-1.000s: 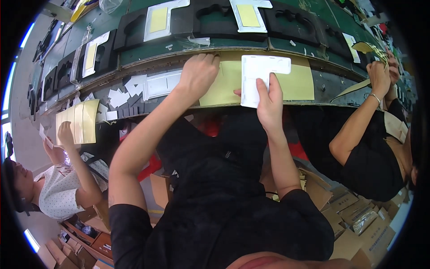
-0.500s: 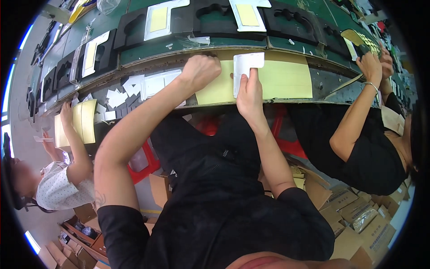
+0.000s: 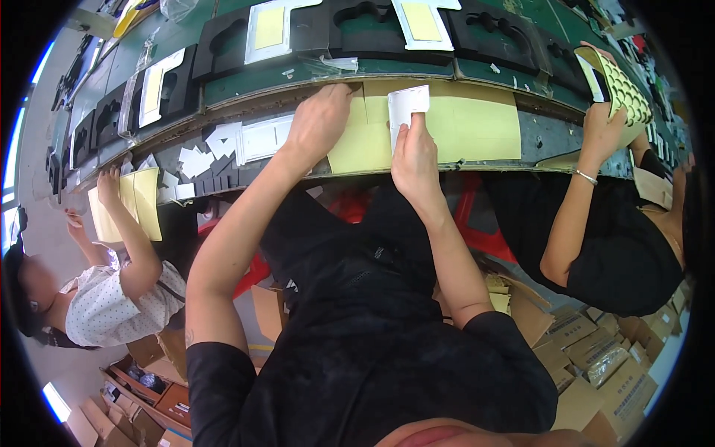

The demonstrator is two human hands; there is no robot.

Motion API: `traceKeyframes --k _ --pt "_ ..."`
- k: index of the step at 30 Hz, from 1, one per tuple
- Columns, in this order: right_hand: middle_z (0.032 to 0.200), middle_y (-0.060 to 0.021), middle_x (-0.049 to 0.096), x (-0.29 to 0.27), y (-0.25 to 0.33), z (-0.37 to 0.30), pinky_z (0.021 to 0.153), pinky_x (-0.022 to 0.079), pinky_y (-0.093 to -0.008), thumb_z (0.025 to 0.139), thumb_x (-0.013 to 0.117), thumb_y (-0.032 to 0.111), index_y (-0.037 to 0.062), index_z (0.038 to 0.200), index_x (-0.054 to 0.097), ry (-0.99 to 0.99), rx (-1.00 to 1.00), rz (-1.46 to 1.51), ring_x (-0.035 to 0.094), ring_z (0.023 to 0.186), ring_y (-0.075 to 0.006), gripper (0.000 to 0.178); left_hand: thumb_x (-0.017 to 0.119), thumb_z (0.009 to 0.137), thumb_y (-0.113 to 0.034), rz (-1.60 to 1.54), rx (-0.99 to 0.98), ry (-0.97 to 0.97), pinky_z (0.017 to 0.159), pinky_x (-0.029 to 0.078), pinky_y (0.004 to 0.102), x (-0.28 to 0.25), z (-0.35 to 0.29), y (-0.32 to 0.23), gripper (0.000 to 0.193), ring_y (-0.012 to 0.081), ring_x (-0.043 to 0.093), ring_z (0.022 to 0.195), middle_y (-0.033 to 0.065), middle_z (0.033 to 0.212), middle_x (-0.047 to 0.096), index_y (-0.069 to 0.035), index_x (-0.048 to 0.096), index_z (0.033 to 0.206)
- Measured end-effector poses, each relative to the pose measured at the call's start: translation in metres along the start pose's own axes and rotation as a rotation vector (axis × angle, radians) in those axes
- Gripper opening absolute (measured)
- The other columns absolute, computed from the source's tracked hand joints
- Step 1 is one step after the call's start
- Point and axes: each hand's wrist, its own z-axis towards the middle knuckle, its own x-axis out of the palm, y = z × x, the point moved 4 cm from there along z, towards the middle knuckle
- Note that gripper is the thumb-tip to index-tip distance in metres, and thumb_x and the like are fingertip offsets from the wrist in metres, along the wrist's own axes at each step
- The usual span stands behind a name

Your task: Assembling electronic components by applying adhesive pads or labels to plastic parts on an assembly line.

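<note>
My right hand (image 3: 415,156) grips a white L-shaped card piece (image 3: 400,112) by its lower part, thumb in front and a fingertip showing beneath its wide end. Behind it a pale yellow sheet (image 3: 477,127) lies along the lower ledge of the bench. My left hand (image 3: 320,125) is closed, knuckles up, over the left edge of that sheet. Its fingertips are turned away, so anything pinched in them is hidden. Left of this hand, a white flat card frame (image 3: 264,140) rests on the ledge beside loose white card scraps (image 3: 196,162).
Black foam trays (image 3: 365,33), some topped by white frames with yellow centres (image 3: 269,28), line the green bench (image 3: 320,72). A co-worker at right holds a yellow patterned sheet (image 3: 625,89); another at left handles a yellow sheet (image 3: 136,201). Cardboard boxes (image 3: 581,335) stand behind.
My left hand has shifted slightly left, its forearm more upright. The right hand stays nearly in place with the white card. The right co-worker's patterned sheet now shows more of its face.
</note>
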Motion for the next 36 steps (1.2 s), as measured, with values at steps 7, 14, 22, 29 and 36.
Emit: traceKeyframes --k 7,14,22,29,36 --pt "0.095 -0.0367 0.064 0.001 0.006 0.002 0.078 0.049 -0.0627 0.097 0.046 -0.001 -0.0114 0.119 0.044 0.068 0.014 -0.084 0.063 0.085 -0.0548 0.025 0.062 0.097 -0.001 -0.376 0.05 -0.097 0.084 0.058 0.0401 -0.062 -0.031 0.001 0.019 0.0378 0.07 0.101 0.0195 0.113 0.07 0.001 0.06 0.117" --pt "0.099 -0.0375 0.064 -0.003 0.012 -0.003 0.08 0.049 -0.0623 0.099 0.044 0.001 -0.0105 0.121 0.046 0.079 0.057 -0.074 0.063 0.089 -0.055 0.025 0.055 0.106 -0.003 -0.888 -0.383 -0.6 0.086 0.058 0.0284 -0.122 -0.078 0.001 0.017 0.015 0.068 0.099 0.0114 0.109 0.068 0.006 0.06 0.119" --pt "0.141 -0.0287 0.055 -0.042 0.101 -0.026 0.094 0.06 -0.0498 0.107 0.036 0.009 -0.0073 0.149 0.034 0.227 0.335 1.259 0.068 0.112 -0.0354 0.046 0.074 0.067 -0.004 0.014 0.454 -0.475 0.081 0.061 0.0383 -0.175 -0.068 -0.068 0.037 0.0308 0.072 0.098 0.0125 0.103 0.07 -0.002 0.078 0.104" --pt "0.147 -0.0298 0.05 -0.05 0.119 -0.025 0.101 0.056 -0.0502 0.105 0.036 0.01 -0.0066 0.151 0.033 0.179 0.317 1.395 0.065 0.118 -0.0346 0.049 0.072 0.072 -0.005 0.068 0.506 -0.248 0.097 0.056 0.0442 -0.18 -0.063 -0.081 0.04 0.0316 0.066 0.117 0.014 0.115 0.069 -0.005 0.076 0.111" --pt "0.146 -0.0291 0.051 -0.043 0.117 -0.022 0.105 0.053 -0.0462 0.105 0.037 0.008 -0.0071 0.15 0.034 0.181 0.231 1.346 0.061 0.127 -0.0344 0.048 0.069 0.091 -0.006 -0.697 -0.356 -0.312 0.099 0.048 0.0359 -0.172 -0.081 -0.053 0.045 0.0251 0.063 0.113 0.0154 0.128 0.064 0.004 0.059 0.134"
